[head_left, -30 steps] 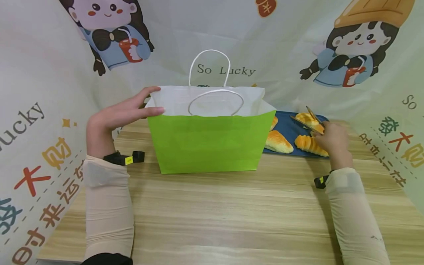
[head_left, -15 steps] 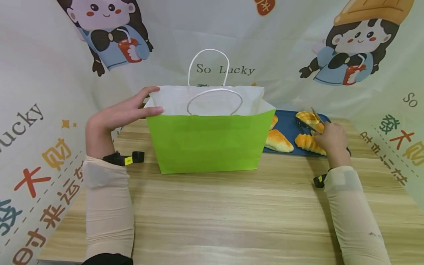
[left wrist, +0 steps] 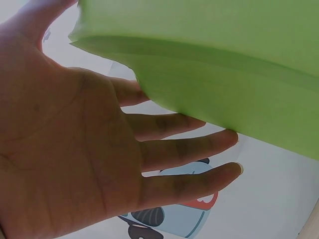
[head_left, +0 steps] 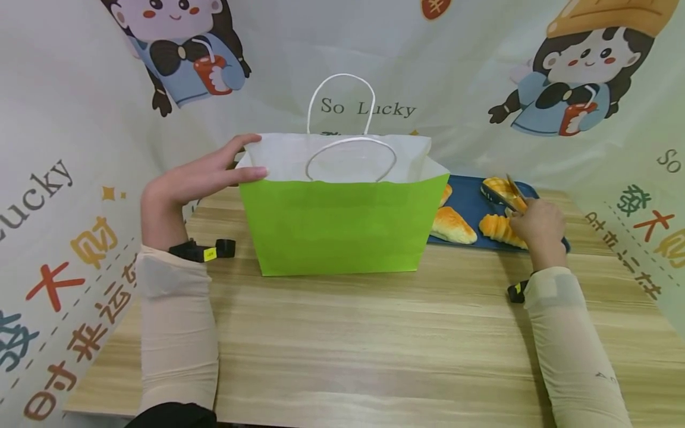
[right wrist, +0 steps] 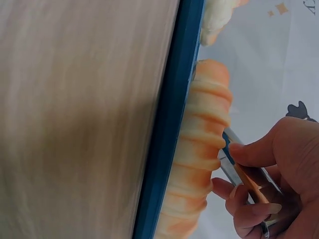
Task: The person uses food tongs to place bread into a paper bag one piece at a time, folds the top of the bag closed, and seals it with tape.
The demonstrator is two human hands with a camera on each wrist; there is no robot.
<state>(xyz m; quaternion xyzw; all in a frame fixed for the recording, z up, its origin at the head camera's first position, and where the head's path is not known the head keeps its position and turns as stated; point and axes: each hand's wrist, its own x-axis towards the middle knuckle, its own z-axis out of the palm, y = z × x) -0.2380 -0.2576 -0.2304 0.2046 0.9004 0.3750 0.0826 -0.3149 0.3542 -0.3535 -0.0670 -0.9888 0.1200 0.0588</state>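
Note:
My left hand (head_left: 206, 172) spans the left side of a green paper bag (head_left: 342, 229), thumb and a finger at its top rim. In the left wrist view the other fingers (left wrist: 189, 152) are straight and spread along the bag's side. The bag stands upright, mouth open, with white string handles. My right hand (head_left: 540, 229) grips metal tongs (right wrist: 244, 174) over a blue tray (head_left: 471, 184). The tongs' arms are spread about a striped bread roll (head_left: 497, 187) at the back of the tray. Nearer me lies a ridged spiral bread roll (head_left: 500, 230).
On the tray's left part lies a golden bread roll (head_left: 453, 226), with another bread (head_left: 445, 195) partly hidden behind the bag. All stands on a wood-grain table (head_left: 364, 351). A printed cloth (head_left: 455, 71) hangs behind and at both sides.
The tongs have shifted slightly right over the striped roll, and one arm now lies across it. My left hand stays at the bag's rim. The whole head view has shifted a little.

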